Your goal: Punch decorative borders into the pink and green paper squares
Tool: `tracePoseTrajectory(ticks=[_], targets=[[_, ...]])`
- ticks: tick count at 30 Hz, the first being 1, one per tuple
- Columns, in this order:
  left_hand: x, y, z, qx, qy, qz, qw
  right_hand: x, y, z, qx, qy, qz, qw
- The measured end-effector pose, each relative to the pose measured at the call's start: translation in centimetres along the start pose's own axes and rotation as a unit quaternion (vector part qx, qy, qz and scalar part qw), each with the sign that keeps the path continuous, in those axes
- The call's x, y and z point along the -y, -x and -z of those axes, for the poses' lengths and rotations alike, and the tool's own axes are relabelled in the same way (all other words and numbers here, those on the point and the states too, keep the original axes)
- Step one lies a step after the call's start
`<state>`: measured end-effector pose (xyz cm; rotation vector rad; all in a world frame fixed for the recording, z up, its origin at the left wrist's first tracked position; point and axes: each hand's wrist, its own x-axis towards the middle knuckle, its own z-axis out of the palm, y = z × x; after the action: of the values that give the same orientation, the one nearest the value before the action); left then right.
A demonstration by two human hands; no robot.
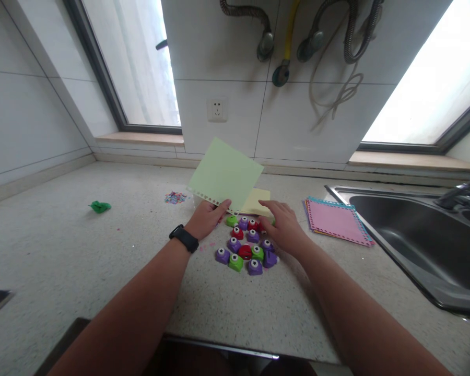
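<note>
My left hand [207, 218], with a dark watch on the wrist, is closed on a light green sheet of paper [227, 172], pinching its lower edge. A row of small punched holes runs along that edge, and the sheet is tilted up off the counter. My right hand [284, 225] hovers at the right rear of a group of small craft punches [245, 252] in purple, red and green. Its thumb and fingers are apart, by a partly hidden red punch. Behind the punches lies pale yellow paper [258, 202], partly covered by the green sheet.
A stack of coloured sheets with punched edges, pink on top [339, 222], lies beside the metal sink [399, 224] at right. Colourful paper bits [175, 197] form a small pile left of the green sheet. A crumpled green thing [100, 207] sits farther left on the counter [141, 250].
</note>
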<state>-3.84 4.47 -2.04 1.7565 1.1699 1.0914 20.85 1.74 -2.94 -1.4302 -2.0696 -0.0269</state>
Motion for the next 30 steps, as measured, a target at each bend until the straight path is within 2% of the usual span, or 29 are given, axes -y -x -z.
tracePoseTrajectory(ticks=[18, 30], targets=[[0.02, 0.02, 0.02, -0.001, -0.003, -0.001, 1.0, -0.73, -0.07, -0.21, -0.012, 0.005, -0.071, 0.997], [0.48, -0.16, -0.02, -0.01, 0.02, 0.005, 1.0, -0.98, -0.21, 0.1, -0.027, 0.006, -0.088, 0.996]])
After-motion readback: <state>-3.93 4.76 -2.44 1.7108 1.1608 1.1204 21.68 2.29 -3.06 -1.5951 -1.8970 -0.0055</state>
